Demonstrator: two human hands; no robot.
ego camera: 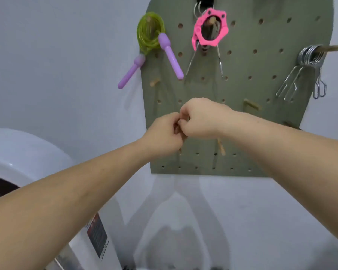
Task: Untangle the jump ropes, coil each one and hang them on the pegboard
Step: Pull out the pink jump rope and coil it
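A yellow-green jump rope (149, 35) hangs coiled on a peg at the top left of the green pegboard (240, 133). Its two purple handles (171, 56) dangle below the coil, one of them over the board's left edge. My left hand (163, 136) and my right hand (200, 117) meet in front of the board's lower middle. Both have curled fingers and their fingertips touch each other. Whatever may lie between the fingers is hidden, and no rope shows in either hand.
A pink ring clamp (211, 29) hangs on a peg with thin metal pieces below it. A bunch of metal clips (304, 69) hangs at the right. Several bare wooden pegs (154, 82) stick out. A white appliance (27, 162) stands at the lower left.
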